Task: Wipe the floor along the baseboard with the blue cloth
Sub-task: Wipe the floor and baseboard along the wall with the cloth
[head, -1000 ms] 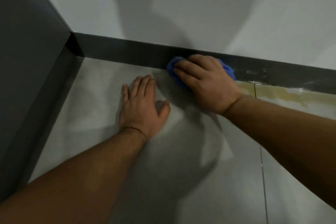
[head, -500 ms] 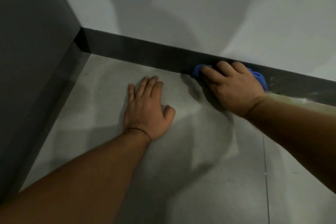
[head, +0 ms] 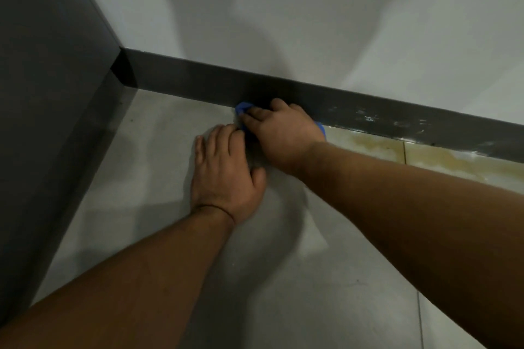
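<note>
My right hand [head: 279, 133] presses the blue cloth [head: 243, 108] onto the grey floor [head: 158, 150] right against the dark baseboard [head: 184, 76]. Only two edges of the cloth show, one past my fingertips and one by my wrist; the hand covers the rest. Flat on the floor, palm down, lies my left hand [head: 225, 173], its fingers spread and its fingertips close to my right hand.
A dark grey panel [head: 51, 93] closes the left side and meets the baseboard in a corner. To the right, yellowish stains [head: 442, 156] run on the floor along the baseboard, which has whitish scuffs [head: 371, 117]. A white wall [head: 283, 22] rises above.
My right hand slid the cloth right along the baseboard, then back left toward my left hand. The left hand stayed flat on the floor.
</note>
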A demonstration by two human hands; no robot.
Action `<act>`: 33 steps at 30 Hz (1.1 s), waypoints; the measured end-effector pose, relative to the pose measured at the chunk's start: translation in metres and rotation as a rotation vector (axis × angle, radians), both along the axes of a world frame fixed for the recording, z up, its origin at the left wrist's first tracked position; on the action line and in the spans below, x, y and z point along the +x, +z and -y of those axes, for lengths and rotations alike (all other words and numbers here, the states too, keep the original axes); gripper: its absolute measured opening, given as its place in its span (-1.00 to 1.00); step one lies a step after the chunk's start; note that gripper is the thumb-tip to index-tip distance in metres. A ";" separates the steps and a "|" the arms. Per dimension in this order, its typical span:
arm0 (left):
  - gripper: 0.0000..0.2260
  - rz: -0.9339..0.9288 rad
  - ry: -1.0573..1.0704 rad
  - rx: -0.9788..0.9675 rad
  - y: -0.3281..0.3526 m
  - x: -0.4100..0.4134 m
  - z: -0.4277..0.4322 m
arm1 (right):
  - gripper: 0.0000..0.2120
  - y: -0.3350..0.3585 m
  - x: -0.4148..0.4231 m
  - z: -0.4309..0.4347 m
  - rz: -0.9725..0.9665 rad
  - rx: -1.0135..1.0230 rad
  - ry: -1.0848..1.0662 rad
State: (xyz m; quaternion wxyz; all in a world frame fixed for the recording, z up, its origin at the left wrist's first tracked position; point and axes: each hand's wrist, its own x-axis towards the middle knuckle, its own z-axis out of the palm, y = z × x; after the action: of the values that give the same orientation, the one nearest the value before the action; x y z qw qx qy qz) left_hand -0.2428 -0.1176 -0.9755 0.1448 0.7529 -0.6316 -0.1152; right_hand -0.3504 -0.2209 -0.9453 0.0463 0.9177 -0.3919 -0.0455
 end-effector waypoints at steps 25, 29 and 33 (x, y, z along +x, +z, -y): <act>-0.37 0.142 -0.111 -0.016 -0.010 0.004 0.005 | -0.39 -0.026 -0.096 -0.049 0.219 0.358 -0.230; -0.39 0.144 -0.114 -0.033 -0.014 0.005 0.004 | -0.37 -0.028 -0.131 -0.063 0.374 0.357 -0.389; -0.43 0.185 -0.115 -0.009 -0.014 0.002 0.003 | -0.44 -0.028 -0.175 -0.071 0.358 0.333 -0.527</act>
State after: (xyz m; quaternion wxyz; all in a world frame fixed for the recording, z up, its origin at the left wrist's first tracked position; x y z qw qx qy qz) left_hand -0.2405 -0.1207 -0.9894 0.0823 0.7222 -0.6849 -0.0503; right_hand -0.5251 -0.1499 -0.9731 -0.1866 0.7735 -0.6042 0.0425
